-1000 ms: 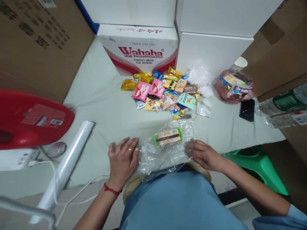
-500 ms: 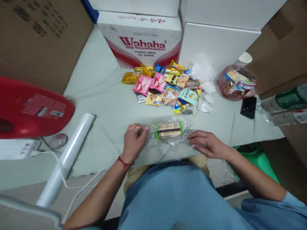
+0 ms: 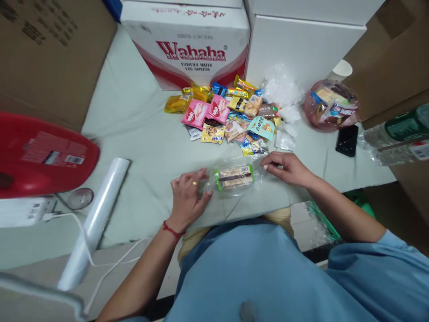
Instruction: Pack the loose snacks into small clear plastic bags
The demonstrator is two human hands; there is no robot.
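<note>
A wrapped snack bar (image 3: 234, 177) with green ends and a brown middle stripe lies on the table, with clear plastic film (image 3: 257, 168) around it. At the film's right edge, my right hand (image 3: 284, 167) has its thumb and forefinger pinched together on the plastic. My left hand (image 3: 188, 196) is on the left side of the bar, thumb and fingers apart, close to the film's left edge; whether a fingertip touches the film is hard to see. Behind the bar is a pile of small packaged snacks, with two pink packets (image 3: 195, 113) on its left side.
A Wahaha carton (image 3: 194, 56) and a white box (image 3: 301, 49) stand behind the snacks. To the right are crumpled plastic (image 3: 281, 87), a film-wrapped bowl (image 3: 330, 107), a phone (image 3: 347, 141) and bottles (image 3: 402, 127). A film roll (image 3: 95, 221) and a red object (image 3: 47, 156) lie left.
My right hand has moved up and pinches the film's right edge. My left hand's fingers have spread from a closer curl. The film has drawn in around the bar at the front.
</note>
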